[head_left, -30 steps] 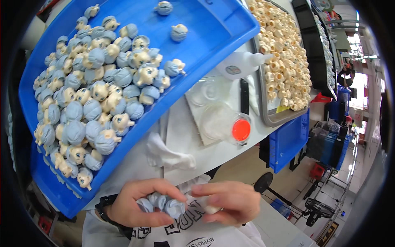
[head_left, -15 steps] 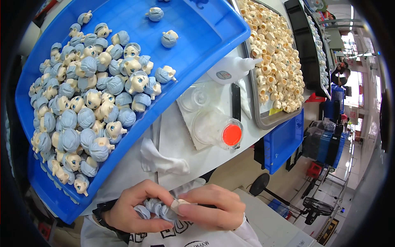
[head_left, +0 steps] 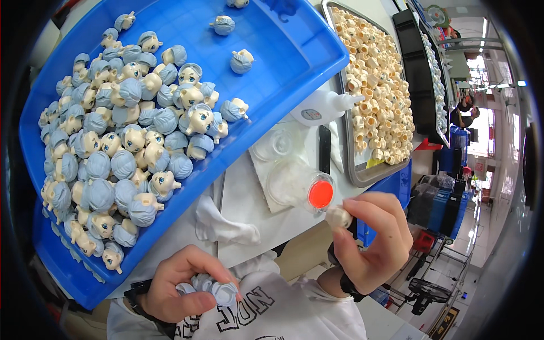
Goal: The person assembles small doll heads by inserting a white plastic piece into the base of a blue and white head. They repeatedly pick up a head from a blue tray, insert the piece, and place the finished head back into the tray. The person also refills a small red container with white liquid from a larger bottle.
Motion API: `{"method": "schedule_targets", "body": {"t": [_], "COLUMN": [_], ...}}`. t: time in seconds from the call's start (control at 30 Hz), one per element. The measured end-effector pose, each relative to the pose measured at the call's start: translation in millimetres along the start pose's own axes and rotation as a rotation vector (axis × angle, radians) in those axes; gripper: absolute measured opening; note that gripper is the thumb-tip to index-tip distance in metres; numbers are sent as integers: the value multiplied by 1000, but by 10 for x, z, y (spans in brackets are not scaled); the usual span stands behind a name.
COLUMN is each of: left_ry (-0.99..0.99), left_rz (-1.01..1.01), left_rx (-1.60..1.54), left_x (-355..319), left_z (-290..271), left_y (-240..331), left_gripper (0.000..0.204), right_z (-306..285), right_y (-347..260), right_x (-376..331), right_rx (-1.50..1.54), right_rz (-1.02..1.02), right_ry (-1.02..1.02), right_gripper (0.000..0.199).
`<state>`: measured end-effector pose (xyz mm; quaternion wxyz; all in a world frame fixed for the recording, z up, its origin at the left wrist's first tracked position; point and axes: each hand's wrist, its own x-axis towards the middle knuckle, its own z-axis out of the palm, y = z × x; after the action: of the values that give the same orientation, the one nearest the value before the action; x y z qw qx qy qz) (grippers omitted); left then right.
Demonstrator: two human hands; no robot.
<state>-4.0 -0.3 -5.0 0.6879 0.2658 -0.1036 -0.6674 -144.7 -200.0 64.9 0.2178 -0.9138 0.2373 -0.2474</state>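
Note:
My left hand (head_left: 184,283) is curled around light-blue doll hair pieces (head_left: 220,289), low in front of my shirt. Out to the right, my right hand (head_left: 377,241) pinches a small cream doll face piece (head_left: 338,217) between thumb and fingertips. Just left of that piece is a clear jar with a red-orange round top (head_left: 321,194); whether they touch I cannot tell. A big blue tray (head_left: 283,90) on the left carries a heap of doll heads (head_left: 123,164) with cream faces and light-blue hair. Many hollow cream pieces (head_left: 379,85) fill a metal tray (head_left: 362,177) at the far right.
Beside the jar stand a white squeeze bottle (head_left: 320,107) and a black bar-shaped thing (head_left: 324,148). A white cloth (head_left: 226,224) lies near the table's front edge. Past the metal tray is a black tray (head_left: 416,62). A fan (head_left: 428,292) stands in the right background.
My right hand has moved away from my left, to the right and up, carrying the cream piece beside the red-topped jar. My left hand keeps the hair pieces near the same spot.

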Motion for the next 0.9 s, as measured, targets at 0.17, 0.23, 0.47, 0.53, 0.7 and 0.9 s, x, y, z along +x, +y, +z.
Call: {"method": "schedule_targets", "body": {"t": [0.17, 0.23, 0.47, 0.53, 0.7, 0.9], "left_ry": [64, 56, -34, -33, -30, 13], "left_rz": [-52, -71, 2, -14, -11, -49], "left_rx": [25, 156, 271, 264, 301, 278], "left_x": [-6, 68, 57, 80, 62, 78], "left_z": [33, 57, -18, -17, -15, 16], "left_y": [83, 107, 107, 106, 105, 120], "left_gripper": [43, 40, 33, 34, 35, 36], "right_z": [60, 42, 75, 65, 67, 69], "right_y": [10, 18, 43, 52, 53, 62], "right_x": [93, 96, 100, 88, 87, 89], "right_rx": [-123, -145, -158, -174, -168, -166], "right_rz": [-36, -36, -74, -57, -58, -64], "right_ry": [-49, -70, -64, -63, -61, -69], "right_gripper": [37, 37, 37, 37, 37, 38]}}
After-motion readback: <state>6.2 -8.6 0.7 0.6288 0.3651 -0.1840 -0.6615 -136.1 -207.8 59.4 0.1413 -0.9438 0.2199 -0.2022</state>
